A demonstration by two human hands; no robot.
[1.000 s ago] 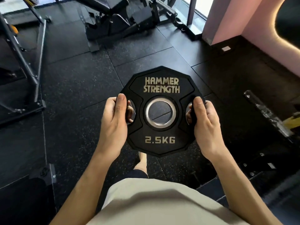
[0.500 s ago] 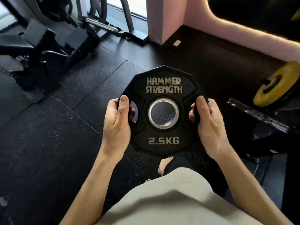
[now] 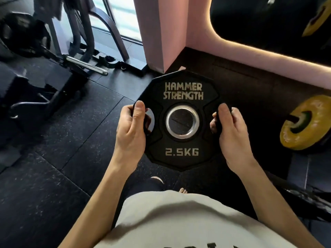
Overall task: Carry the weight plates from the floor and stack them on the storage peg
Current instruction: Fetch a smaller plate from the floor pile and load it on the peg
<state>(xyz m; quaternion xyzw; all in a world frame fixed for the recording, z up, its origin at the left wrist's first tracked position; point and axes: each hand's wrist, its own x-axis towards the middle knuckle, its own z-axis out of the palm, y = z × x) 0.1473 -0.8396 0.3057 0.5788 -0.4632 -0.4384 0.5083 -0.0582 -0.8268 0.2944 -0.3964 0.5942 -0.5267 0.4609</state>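
Black rubber flooring (image 3: 53, 158) lay underfoot; left hand (image 3: 131, 129) and right hand (image 3: 231, 133) gripped the black plate (image 3: 182, 153). It was lifted, not yet pegged; yellow plates (image 3: 302, 122) waited nearby.

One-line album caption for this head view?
Both hands, left hand and right hand, hold a black weight plate above the gym floor.

Both hands are taken up by the black plate (image 3: 182, 122), held in the middle of the view over open floor (image 3: 59, 169). From 7 to 9 o'clock the floor lies bare. At 10 to 11 o'clock a machine frame (image 3: 53, 81) and its chrome bar (image 3: 86, 66) block the way. At 12 o'clock stands a pink pillar (image 3: 152, 31). At 3 o'clock a yellow plate (image 3: 304, 122) sits close to the right.
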